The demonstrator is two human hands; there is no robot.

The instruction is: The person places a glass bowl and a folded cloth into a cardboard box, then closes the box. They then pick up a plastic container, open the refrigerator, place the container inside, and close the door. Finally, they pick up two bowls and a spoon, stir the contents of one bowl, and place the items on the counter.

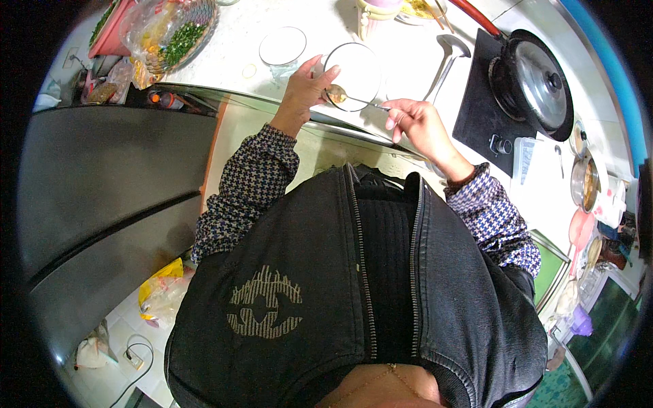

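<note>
My left hand grips the left side of a white bowl with a dark rim, its thumb against the rim. The bowl is at the front edge of the white counter. In my right hand is the handle of a metal spoon. The spoon's head, with a little yellowish-brown food in it, is over the bowl's near left rim, close to my left palm. Glare washes out the inside of the bowl. To the left of it stands another dark-rimmed round vessel.
A metal ladle lies right of the bowl. Beyond it, a lidded black pan with a red handle sits on a black cooktop. Chopped greens fill a basket at back left. A dark cabinet-like appliance stands left.
</note>
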